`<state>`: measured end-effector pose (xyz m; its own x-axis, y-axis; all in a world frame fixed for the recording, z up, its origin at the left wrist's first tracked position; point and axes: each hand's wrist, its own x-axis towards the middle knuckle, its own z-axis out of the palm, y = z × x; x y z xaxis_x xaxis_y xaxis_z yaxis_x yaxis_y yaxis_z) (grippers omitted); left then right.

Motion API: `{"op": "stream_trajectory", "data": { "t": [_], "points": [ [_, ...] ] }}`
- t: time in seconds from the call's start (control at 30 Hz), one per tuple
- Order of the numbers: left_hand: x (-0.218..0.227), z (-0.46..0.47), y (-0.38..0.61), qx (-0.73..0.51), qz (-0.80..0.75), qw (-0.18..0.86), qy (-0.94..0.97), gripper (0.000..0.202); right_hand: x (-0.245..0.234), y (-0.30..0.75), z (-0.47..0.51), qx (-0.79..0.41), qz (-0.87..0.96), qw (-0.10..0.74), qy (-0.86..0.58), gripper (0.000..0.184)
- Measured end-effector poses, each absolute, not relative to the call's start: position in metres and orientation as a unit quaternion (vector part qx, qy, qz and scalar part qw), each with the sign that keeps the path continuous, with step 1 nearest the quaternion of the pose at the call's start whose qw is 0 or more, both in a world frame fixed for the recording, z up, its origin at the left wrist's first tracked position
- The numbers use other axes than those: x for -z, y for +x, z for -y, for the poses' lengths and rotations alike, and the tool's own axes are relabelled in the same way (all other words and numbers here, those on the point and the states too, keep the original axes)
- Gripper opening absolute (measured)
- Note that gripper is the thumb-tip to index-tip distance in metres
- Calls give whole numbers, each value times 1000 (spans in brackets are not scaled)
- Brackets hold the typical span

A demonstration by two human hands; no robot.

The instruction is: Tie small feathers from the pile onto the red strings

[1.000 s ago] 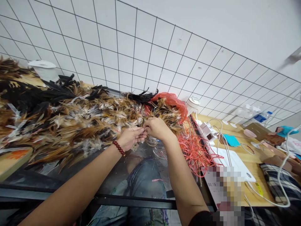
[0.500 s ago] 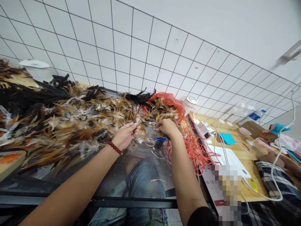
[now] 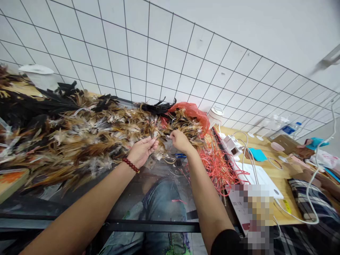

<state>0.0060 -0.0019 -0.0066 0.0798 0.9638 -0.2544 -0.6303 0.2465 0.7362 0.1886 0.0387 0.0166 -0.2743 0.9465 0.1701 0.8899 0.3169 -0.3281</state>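
My left hand, with a dark red bead bracelet at its wrist, has thumb and forefinger pinched together at the edge of a heap of brown feathers. What sits in that pinch is too small to make out against the plumage. To its right, my right hand is closed, its fingertips hidden or too small to read, in front of more brown feathers by a red plastic bag. A blue-handled tool, probably thread snips, lies on the glass-like tabletop just below the right hand.
Tangled red cord covers the right side of the dark table. Beyond it a wooden table carries a white board, cables and a blue-capped bottle. Black feathers and a white container stand at left, before a wire grid.
My right hand has shifted up and left, a little closer to the left hand, and partly uncovers the red cord. The left hand keeps its pinch in nearly the same place.
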Motion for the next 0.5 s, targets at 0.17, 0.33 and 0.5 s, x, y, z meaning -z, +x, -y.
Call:
{"op": "stream_trajectory", "data": {
  "t": [0.17, 0.33, 0.5],
  "points": [
    [6, 4, 5, -530, -379, 717, 250, 11, -49, 202, -25, -289, 823, 223, -435, 14],
    [7, 6, 6, -477, -403, 734, 268, 10, -62, 189, -14, -214, 854, 163, -445, 13],
    [9, 7, 6, -443, -397, 748, 294, 10, -57, 175, -16, -177, 872, 156, -429, 17]
  ]
}}
